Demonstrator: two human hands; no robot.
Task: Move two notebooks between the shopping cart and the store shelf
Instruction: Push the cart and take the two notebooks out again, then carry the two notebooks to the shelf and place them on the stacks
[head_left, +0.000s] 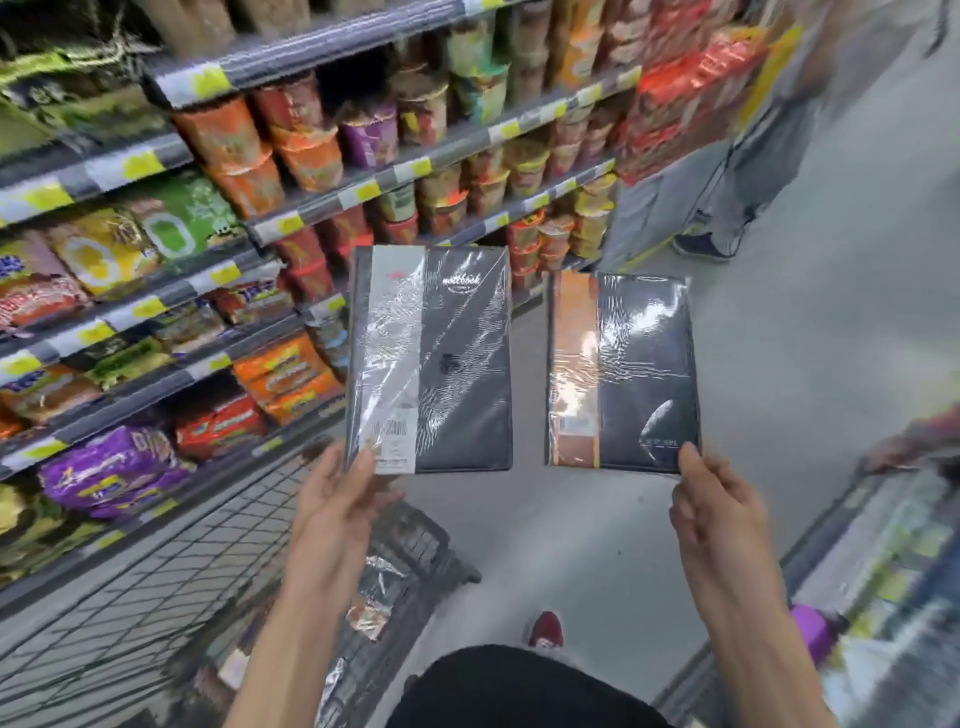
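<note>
1. A grey aisle floor (810, 332) is running beside a store shelf (306, 221) that is carrying noodle cups (228, 135) and crinkled packets (114, 467).
2. The left notebook (457, 364) is showing white script reading "notebook" and a barcode sticker (390, 430).
3. Glossy wrinkled wrap is covering both dark covers; the right notebook (644, 364) is showing an orange band.
4. The left grip (337, 514) is pinching the left notebook's lower corner and the right grip (722, 514) is pinching the right notebook's. Both notebooks are hanging upright and apart, in the air above the black wire shopping cart (156, 571).
</note>
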